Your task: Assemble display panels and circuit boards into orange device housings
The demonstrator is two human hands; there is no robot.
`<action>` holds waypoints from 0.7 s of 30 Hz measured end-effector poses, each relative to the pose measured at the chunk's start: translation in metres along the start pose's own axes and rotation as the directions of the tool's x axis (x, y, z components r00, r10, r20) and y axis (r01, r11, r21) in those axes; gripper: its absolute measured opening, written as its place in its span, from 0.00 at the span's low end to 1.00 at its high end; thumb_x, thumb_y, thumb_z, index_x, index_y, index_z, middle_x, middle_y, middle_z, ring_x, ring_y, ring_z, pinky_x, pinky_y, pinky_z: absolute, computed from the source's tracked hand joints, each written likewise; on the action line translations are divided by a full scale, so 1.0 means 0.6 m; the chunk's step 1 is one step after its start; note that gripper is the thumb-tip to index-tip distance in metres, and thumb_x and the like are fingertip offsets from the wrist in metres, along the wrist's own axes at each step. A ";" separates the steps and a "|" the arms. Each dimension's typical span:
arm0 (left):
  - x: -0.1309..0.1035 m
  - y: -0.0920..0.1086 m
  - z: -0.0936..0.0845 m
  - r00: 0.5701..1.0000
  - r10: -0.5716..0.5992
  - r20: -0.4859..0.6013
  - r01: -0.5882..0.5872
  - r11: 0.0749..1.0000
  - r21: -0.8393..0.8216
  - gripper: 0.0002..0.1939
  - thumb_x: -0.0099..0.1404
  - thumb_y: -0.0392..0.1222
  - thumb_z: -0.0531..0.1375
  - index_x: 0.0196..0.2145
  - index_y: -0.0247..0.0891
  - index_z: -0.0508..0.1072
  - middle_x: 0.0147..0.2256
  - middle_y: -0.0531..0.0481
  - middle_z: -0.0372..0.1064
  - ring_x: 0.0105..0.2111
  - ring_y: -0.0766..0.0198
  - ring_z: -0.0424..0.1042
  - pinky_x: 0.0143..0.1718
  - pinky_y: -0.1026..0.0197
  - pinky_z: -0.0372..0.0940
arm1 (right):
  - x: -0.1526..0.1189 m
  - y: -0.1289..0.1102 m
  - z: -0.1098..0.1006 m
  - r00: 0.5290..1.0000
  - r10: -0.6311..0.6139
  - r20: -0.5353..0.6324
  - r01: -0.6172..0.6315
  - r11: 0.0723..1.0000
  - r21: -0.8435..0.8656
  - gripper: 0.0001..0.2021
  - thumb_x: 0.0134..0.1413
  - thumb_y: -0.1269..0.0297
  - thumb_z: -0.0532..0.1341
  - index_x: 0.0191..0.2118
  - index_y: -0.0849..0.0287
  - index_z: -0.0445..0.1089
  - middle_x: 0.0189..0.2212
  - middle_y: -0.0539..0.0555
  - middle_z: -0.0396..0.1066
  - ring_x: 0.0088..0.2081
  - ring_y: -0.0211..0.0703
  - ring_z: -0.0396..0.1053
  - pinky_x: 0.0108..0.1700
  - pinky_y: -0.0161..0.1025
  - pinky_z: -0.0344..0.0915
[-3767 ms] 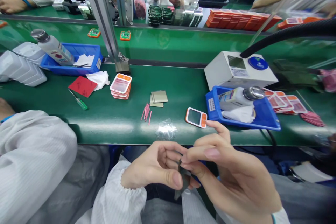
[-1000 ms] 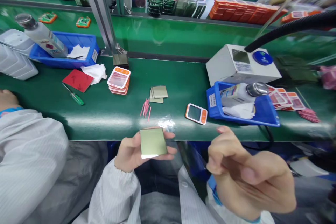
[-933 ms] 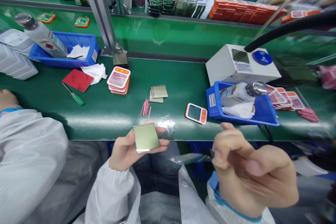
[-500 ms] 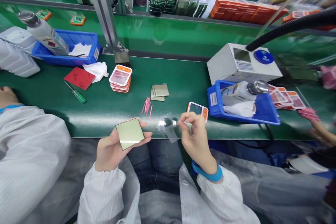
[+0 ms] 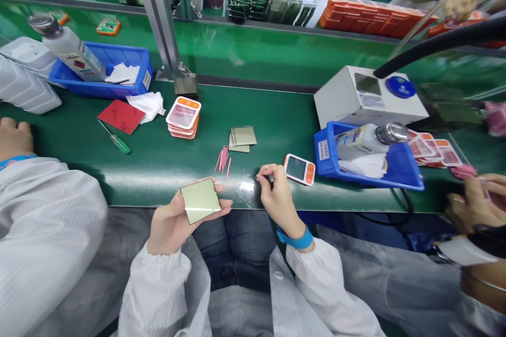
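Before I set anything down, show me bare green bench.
Bare: between the square beige panels and boxy white machine; between the green-handled screwdriver and thin pink strips. Crowded: around the right hand, clear film and white, orange-keyed device.

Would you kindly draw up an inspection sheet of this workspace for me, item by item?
Surface: green bench, glossy, reflecting light.
Job's things: square panel in the left hand; clear film by the bench's near edge.
Clutter: green-handled screwdriver and crumpled white cloth at left; pink strips mid-bench; orange-and-white device beside the right blue tray.
Hands: left holds the panel; right hand beside the film, fingers close together, grip unclear.
Cables: dark cable below that tray; black hose above.
Surroundings: co-workers' hands at left, right and across.
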State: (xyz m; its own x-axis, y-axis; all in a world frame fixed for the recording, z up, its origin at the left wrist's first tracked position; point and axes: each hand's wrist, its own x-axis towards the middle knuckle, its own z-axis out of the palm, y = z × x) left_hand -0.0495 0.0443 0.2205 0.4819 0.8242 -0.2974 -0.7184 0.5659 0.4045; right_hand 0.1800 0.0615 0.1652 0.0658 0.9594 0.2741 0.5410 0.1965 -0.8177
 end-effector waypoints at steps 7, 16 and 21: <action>0.002 -0.002 -0.011 1.000 -0.007 0.021 0.007 1.000 -0.004 0.23 0.59 0.44 0.62 0.49 0.29 0.72 0.49 0.34 0.72 0.48 0.35 0.72 0.60 0.28 0.48 | -0.002 -0.002 0.002 0.995 -0.084 -0.051 0.076 0.988 -0.133 0.05 0.59 0.72 0.52 0.35 0.53 0.55 0.33 0.52 0.67 0.38 0.44 0.65 0.46 0.48 0.60; 0.001 -0.002 -0.006 0.999 0.000 0.039 0.001 1.000 -0.025 0.24 0.58 0.45 0.64 0.49 0.29 0.73 0.47 0.37 0.74 0.46 0.39 0.74 0.60 0.32 0.53 | -0.017 -0.013 -0.005 0.953 -0.284 -0.105 0.210 0.871 -0.445 0.08 0.60 0.73 0.55 0.43 0.54 0.61 0.46 0.59 0.71 0.51 0.52 0.68 0.59 0.64 0.47; 0.002 -0.005 0.000 0.999 -0.006 0.052 0.008 0.999 -0.035 0.23 0.58 0.45 0.64 0.49 0.30 0.73 0.47 0.38 0.74 0.45 0.42 0.74 0.55 0.39 0.63 | -0.058 -0.021 0.000 0.924 -0.376 0.071 0.362 0.798 -0.481 0.23 0.60 0.63 0.58 0.59 0.56 0.55 0.57 0.64 0.64 0.62 0.57 0.57 0.60 0.63 0.53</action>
State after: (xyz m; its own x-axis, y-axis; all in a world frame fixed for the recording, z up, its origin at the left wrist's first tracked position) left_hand -0.0465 0.0436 0.2190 0.5116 0.8205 -0.2549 -0.7318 0.5716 0.3711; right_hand 0.1712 0.0254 0.1659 -0.2020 0.8266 0.5253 0.8592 0.4070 -0.3100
